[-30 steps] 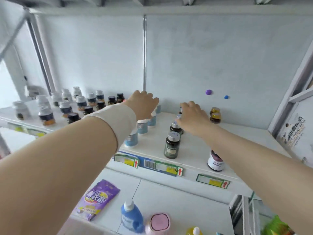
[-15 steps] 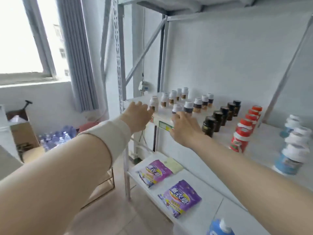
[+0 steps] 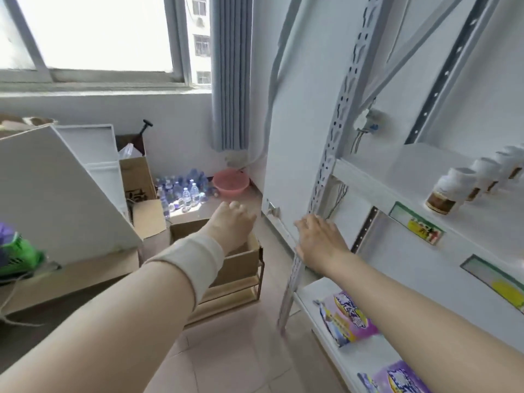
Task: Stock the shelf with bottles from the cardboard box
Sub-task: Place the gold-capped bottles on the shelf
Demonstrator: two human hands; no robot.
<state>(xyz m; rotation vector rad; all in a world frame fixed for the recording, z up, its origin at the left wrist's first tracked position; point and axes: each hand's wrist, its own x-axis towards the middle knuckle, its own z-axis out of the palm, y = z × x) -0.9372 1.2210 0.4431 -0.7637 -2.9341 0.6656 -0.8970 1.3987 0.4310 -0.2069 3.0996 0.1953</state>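
Holds left hand [image 3: 231, 222] out above open box [image 3: 243, 259], palm down, fingers relaxed and a little apart, gripping nothing. Wears pale wrap [image 3: 192, 262] on that wrist. Holds right hand [image 3: 320, 242] out near post [image 3: 331, 154] of shelf [image 3: 482, 222], fingers straight and spread, likewise empty; cannot tell whether touching the post. Places box left of shelf, on low wooden stand [image 3: 232, 293], its inside hidden behind the left hand. Shows row of white-capped bottles [image 3: 450, 188] upright on shelf at right, running toward the far end, well apart from both hands. Shows purple pouches [image 3: 348, 316] lying on lower board. Far left by wall: cluster of water bottles [image 3: 181, 191] on floor, pink basin [image 3: 231, 184] just beside, grey curtain [image 3: 231, 80] above.
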